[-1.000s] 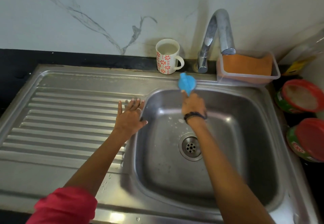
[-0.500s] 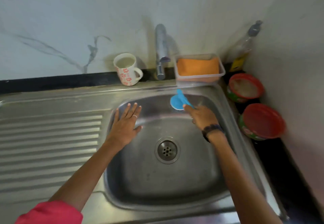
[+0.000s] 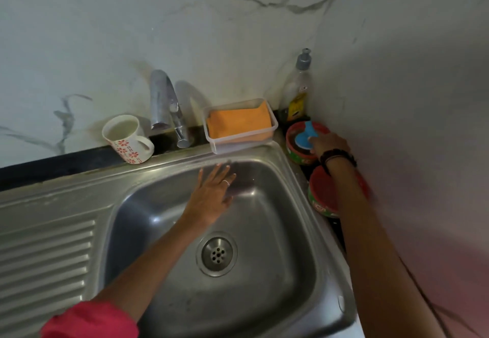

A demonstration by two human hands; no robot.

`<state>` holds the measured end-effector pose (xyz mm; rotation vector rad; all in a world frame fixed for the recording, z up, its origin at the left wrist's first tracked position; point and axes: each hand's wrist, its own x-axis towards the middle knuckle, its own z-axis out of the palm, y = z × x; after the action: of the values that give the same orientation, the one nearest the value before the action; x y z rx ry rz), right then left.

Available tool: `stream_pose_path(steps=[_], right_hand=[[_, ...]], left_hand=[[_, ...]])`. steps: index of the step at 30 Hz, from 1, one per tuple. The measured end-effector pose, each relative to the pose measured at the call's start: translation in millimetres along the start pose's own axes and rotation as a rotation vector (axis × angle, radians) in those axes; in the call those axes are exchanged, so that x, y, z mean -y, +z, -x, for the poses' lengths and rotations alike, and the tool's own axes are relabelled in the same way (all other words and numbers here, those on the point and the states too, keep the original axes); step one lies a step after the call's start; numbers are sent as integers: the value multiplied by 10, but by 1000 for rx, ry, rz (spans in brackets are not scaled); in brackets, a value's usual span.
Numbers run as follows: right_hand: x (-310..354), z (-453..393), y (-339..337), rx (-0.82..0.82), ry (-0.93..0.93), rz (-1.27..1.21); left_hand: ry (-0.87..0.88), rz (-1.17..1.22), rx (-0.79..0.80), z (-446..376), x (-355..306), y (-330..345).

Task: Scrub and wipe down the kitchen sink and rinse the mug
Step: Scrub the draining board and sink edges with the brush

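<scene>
Blue scrubber (image 3: 304, 137) in right hand (image 3: 329, 144) stands handle-up over tub (image 3: 296, 149).

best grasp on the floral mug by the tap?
Take the mug by its handle, coming from the right. It stands upright on the counter ledge with the handle pointing right, toward the tap, and the wall sits close behind it. The left hand is nearest.

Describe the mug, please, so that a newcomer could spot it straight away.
Start at the steel sink and look to its back edge, just left of the tap. The mug stands there upright on the ledge. It is the only white vessel, patterned with red flowers, handle facing right.
</scene>
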<state>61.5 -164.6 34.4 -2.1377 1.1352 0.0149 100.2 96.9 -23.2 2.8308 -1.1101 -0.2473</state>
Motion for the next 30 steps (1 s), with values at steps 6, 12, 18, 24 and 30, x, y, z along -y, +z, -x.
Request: stream_pose_path(steps=[6,12,18,24,30], right_hand=[[-130,63,-12,-102,-13,-47],[71,978,105,-223,-269,-34],[456,1559,891,144,-474,112],[1143,1572,1908,268,-615,95],[940,1333,2175,154,-561,204]], left_hand=[[-27,90,-123,206,371,79],[-166,71,-189,478,762,85],[-267,-49,-79,801,1090,75],[-337,-129,19,946,1265,-24],[-356,-126,109,1123,1471,1]])
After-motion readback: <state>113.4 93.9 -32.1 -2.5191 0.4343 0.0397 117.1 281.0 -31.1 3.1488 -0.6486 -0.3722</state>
